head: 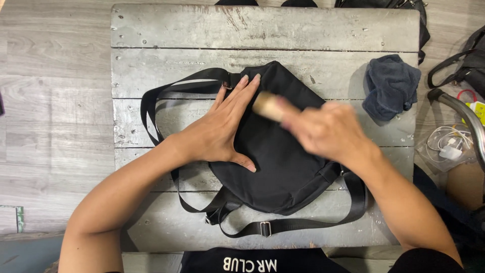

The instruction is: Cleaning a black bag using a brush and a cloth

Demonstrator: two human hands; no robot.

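On the black bag [283, 167] the left hand [220, 134] lies flat, open — right hand [328, 132] grips a wooden-handled tool [268, 106].

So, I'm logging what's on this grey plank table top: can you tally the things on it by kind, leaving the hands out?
Black bag with straps, pressed flat by the left hand: 1
Pale wooden-handled tool, blurred, held in the right hand: 1
Dark blue cloth, crumpled: 1
Total: 3
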